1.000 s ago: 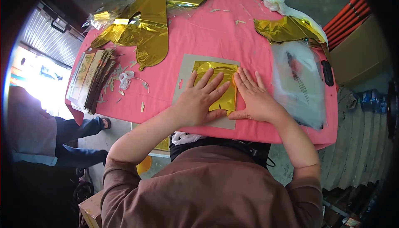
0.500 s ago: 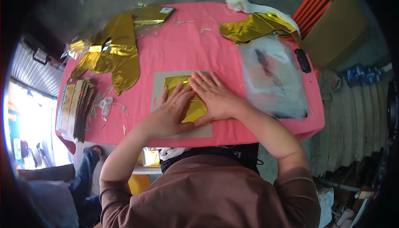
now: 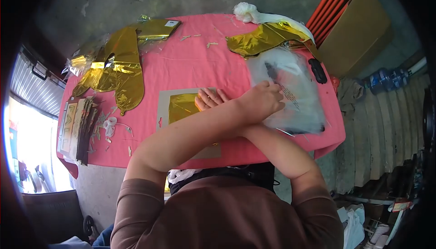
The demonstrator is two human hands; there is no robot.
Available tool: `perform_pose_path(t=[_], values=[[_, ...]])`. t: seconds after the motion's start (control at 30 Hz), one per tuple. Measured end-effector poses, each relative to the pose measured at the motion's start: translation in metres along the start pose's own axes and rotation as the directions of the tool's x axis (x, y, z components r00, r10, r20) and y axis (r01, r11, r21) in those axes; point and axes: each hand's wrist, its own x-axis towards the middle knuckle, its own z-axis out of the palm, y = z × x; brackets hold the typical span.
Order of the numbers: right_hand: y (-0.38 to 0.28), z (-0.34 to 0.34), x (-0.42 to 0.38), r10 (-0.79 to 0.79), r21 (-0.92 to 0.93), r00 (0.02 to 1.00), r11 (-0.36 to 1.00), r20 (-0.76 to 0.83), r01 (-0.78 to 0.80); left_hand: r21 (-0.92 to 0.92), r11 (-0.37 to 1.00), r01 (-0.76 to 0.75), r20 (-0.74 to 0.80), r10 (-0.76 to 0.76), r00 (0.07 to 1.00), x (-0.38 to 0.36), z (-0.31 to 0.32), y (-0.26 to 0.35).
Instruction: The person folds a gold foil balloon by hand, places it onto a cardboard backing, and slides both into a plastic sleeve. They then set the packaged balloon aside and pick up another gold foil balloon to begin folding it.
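Observation:
My left hand [image 3: 264, 102] has its arm crossed over my right forearm. Its fingers are curled at the near-left part of the stack of clear plastic bags [image 3: 297, 97]; whether a bag is pinched in them is hidden. Spread fingers of my right hand [image 3: 211, 100] rest on the folded gold foil [image 3: 181, 106], which lies on a grey card [image 3: 164, 100]. My left forearm hides part of the card and foil.
On the pink-covered table [image 3: 190, 58] are gold foil balloons [image 3: 129, 65] at the left, another gold foil piece [image 3: 254, 40] at the back right, a stack of cards [image 3: 75, 128], white string [image 3: 110, 126] and a black object [image 3: 317, 70].
My left hand has left the foil and crossed over my right arm to the plastic bags. My right hand stays on the foil. The view has shifted slightly.

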Motion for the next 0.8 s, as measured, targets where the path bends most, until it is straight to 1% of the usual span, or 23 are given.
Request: perform_pose_path(t=[0.03, 0.07, 0.1, 0.13, 0.17, 0.2, 0.23, 0.27, 0.3, 0.33, 0.37, 0.4, 0.43, 0.5, 0.63, 0.67, 0.7, 0.73, 0.77, 0.8], values=[[0.0, -0.001, -0.001, 0.006, 0.051, 1.0, 0.999, 0.028, -0.007, -0.003, 1.0, -0.005, -0.001, 0.005, 1.0, 0.003, 0.004, -0.001], [0.0, 0.0, -0.001, 0.012, 0.049, 1.0, 0.999, 0.027, -0.013, 0.036, 0.998, -0.049, 0.174, 0.042, 0.984, 0.008, 0.0, -0.002], [0.001, 0.0, -0.001, 0.0, 0.076, 1.0, 0.997, 0.015, -0.002, 0.068, 0.993, -0.1, 0.347, 0.071, 0.935, 0.012, -0.002, -0.002], [0.001, 0.001, -0.001, -0.01, 0.104, 1.0, 0.995, 0.002, 0.01, 0.066, 0.992, -0.109, 0.35, 0.079, 0.934, 0.012, -0.001, -0.004], [0.0, -0.002, 0.0, 0.002, 0.156, 1.0, 0.988, 0.026, -0.006, 0.041, 0.995, -0.094, 0.289, 0.078, 0.954, 0.009, 0.001, -0.006], [-0.001, -0.003, 0.001, 0.009, 0.158, 1.0, 0.987, 0.022, -0.012, 0.013, 0.997, -0.078, 0.227, 0.073, 0.971, 0.007, 0.004, -0.007], [-0.001, -0.003, 0.001, -0.001, 0.181, 0.999, 0.983, 0.033, -0.005, 0.011, 0.996, -0.083, 0.23, 0.078, 0.97, 0.006, 0.008, -0.006], [0.0, -0.006, 0.001, -0.011, 0.202, 0.999, 0.979, 0.045, 0.002, -0.034, 0.997, -0.075, 0.004, 0.075, 0.997, 0.007, 0.01, -0.004], [0.002, -0.008, 0.001, -0.034, 0.211, 0.997, 0.977, 0.067, 0.019, -0.084, 0.994, -0.074, -0.22, 0.054, 0.974, 0.006, 0.012, -0.003], [0.003, -0.01, 0.0, -0.032, 0.215, 0.997, 0.976, 0.067, 0.017, -0.088, 0.993, -0.074, -0.218, 0.054, 0.975, 0.004, 0.014, -0.003], [0.003, -0.012, -0.001, -0.035, 0.239, 0.998, 0.971, 0.047, 0.022, -0.112, 0.994, -0.021, -0.084, 0.012, 0.996, 0.002, 0.012, -0.004], [0.002, -0.013, -0.002, -0.039, 0.263, 0.999, 0.964, 0.025, 0.031, -0.127, 0.991, 0.035, 0.052, -0.028, 0.998, 0.0, 0.011, -0.004], [0.002, -0.012, -0.002, -0.041, 0.265, 0.999, 0.964, 0.024, 0.033, -0.126, 0.991, 0.037, 0.055, -0.031, 0.998, 0.001, 0.009, -0.005], [0.002, -0.009, -0.001, -0.035, 0.249, 0.999, 0.968, 0.035, 0.025, -0.081, 0.997, 0.02, 0.249, 0.001, 0.968, 0.005, 0.007, -0.01], [0.001, -0.008, -0.001, -0.025, 0.313, 1.0, 0.95, 0.012, 0.019, -0.147, 0.987, 0.067, 0.269, -0.026, 0.963, 0.002, 0.007, -0.019], [0.001, -0.008, -0.001, -0.016, 0.393, 1.0, 0.919, 0.005, 0.013, -0.346, 0.923, 0.166, 0.191, -0.104, 0.976, -0.001, -0.002, -0.022], [0.0, -0.013, 0.001, -0.01, 0.471, 1.0, 0.882, 0.0, 0.009, -0.534, 0.811, 0.238, 0.128, -0.2, 0.971, -0.003, -0.016, -0.025], [0.001, -0.019, 0.002, -0.021, 0.476, 1.0, 0.88, 0.001, 0.018, -0.548, 0.794, 0.264, 0.085, -0.261, 0.962, -0.009, -0.035, -0.03], [-0.001, -0.038, 0.006, 0.015, 0.448, 0.974, 0.886, 0.225, -0.117, -0.558, 0.776, 0.292, 0.046, -0.323, 0.945, -0.017, -0.06, -0.036], [-0.003, -0.048, 0.008, 0.048, 0.393, 0.899, 0.888, 0.435, -0.238, -0.541, 0.769, 0.34, 0.004, -0.402, 0.916, -0.033, -0.079, -0.044]])
